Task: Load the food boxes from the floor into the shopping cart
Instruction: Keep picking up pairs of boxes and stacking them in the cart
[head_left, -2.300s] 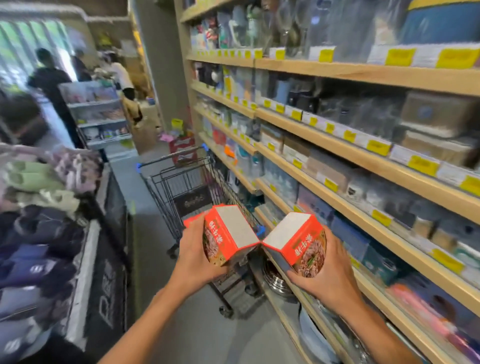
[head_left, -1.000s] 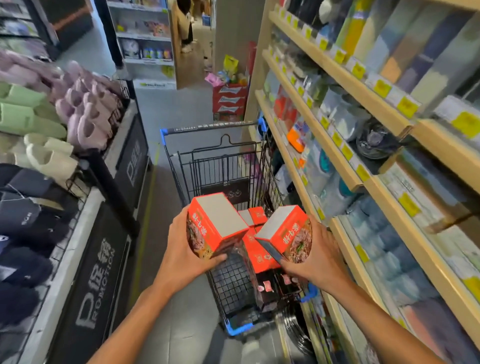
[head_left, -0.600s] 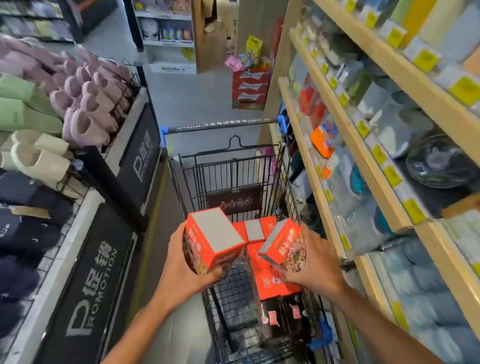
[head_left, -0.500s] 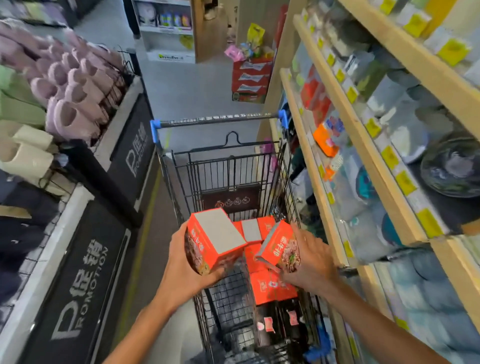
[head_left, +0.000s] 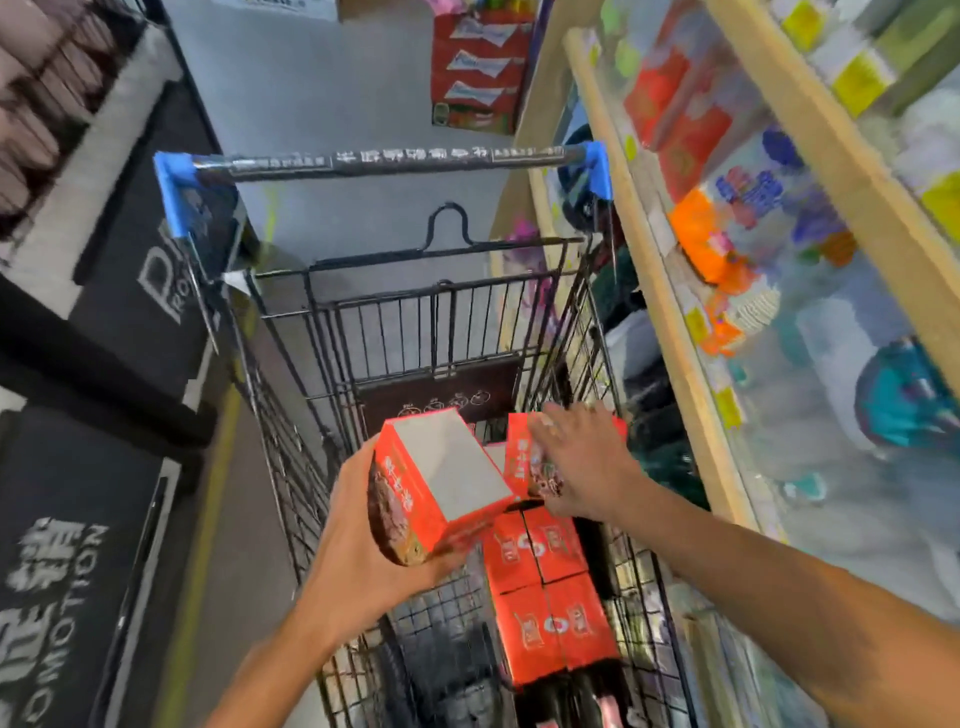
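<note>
Hands are working over the black wire shopping cart (head_left: 311, 499), which is standing in a narrow aisle with its blue-capped handle bar (head_left: 384, 158) at the far end. The left hand (head_left: 363, 566) is reaching in from the lower left with the forearm angled up toward the basket, gripping a red food box (head_left: 441, 483) from below and behind: the thumb is lying along the box's near left side and the curled fingers are wrapping under its bottom edge, so the box is sitting tilted with its plain white face turned upward, above the cart's left half. The right hand (head_left: 576, 467) is stretching farther forward, the arm crossing in from the lower right, palm down and fingers spread and fairly straight, lying on top of a second red box (head_left: 524, 462) at the far right of the basket; motion blur is hiding whether any finger is hooking its far edge. Beneath that hand, more red boxes (head_left: 545, 587) are lying in a row along the cart's right side. Wooden shelves (head_left: 675, 332) of blurred goods are running along the right, and a dark promotion panel (head_left: 78, 545) is lining the left.
</note>
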